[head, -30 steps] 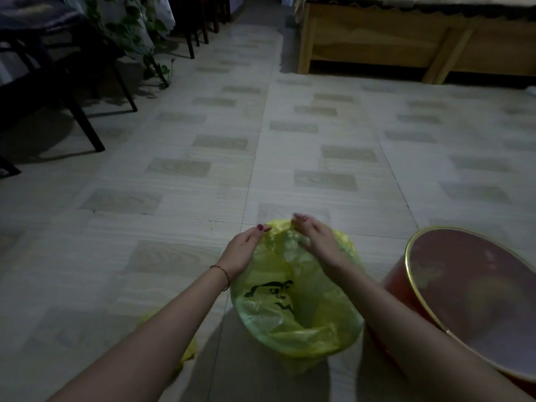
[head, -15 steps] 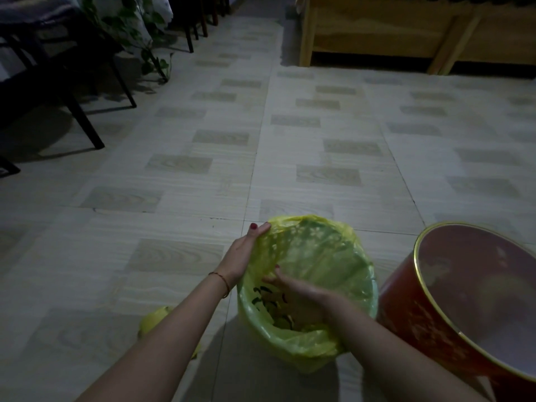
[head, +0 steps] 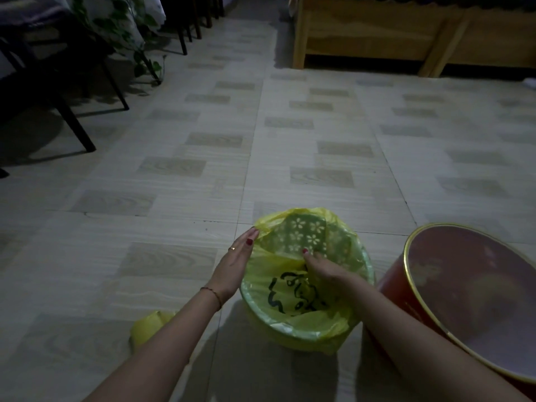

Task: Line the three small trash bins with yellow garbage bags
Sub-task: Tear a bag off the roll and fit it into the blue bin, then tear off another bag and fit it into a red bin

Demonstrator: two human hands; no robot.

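A small green bin with flower cut-outs (head: 307,236) stands on the floor, low in the middle of the view. A yellow garbage bag (head: 290,288) with black print lies inside it, its edge folded over the rim. My left hand (head: 235,265) rests flat with straight fingers against the bin's left outer side. My right hand (head: 322,271) reaches down inside the bag and presses the plastic toward the far wall. A red bin with a gold rim (head: 412,274) stands just to the right, unlined.
Crumpled yellow plastic (head: 150,326) lies on the tiled floor under my left forearm. Dark chair legs (head: 75,123) and a trailing plant (head: 145,62) stand at the far left. A wooden bed frame (head: 377,39) runs along the back right.
My right hand went from the bag's far rim down inside the bag and now presses toward the far wall. The bag has opened wider inside the bin. My left hand stayed at the left side.
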